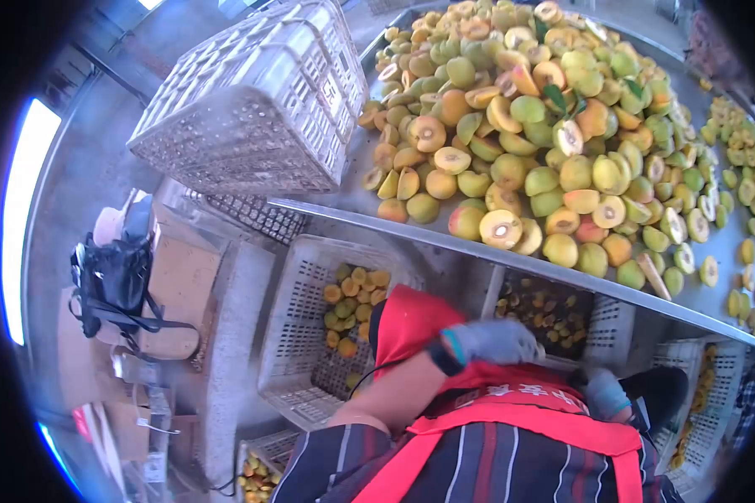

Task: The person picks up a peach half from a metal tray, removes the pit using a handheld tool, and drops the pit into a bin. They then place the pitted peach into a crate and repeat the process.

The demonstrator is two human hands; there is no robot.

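Observation:
My left hand (499,342), in a grey glove with a dark band at the wrist, is above the red apron (528,377). Its fingers are curled together, and anything in them is too small to name. To its right, my right hand (606,392), also gloved, is low and blurred, its fingers unclear. The two hands are apart. Just beyond them stands a crate (610,327) with small fruit pieces in dark shade. A large heap of halved yellow-green fruit (512,168) lies on the metal table (445,237) ahead.
A white crate (252,109) stands tilted at the table's left end. Below the edge, another crate (289,335) holds fruit halves. A black bag (113,272) lies on cardboard (180,277) at the left. More crates are at lower right (726,402) and lower left (281,448).

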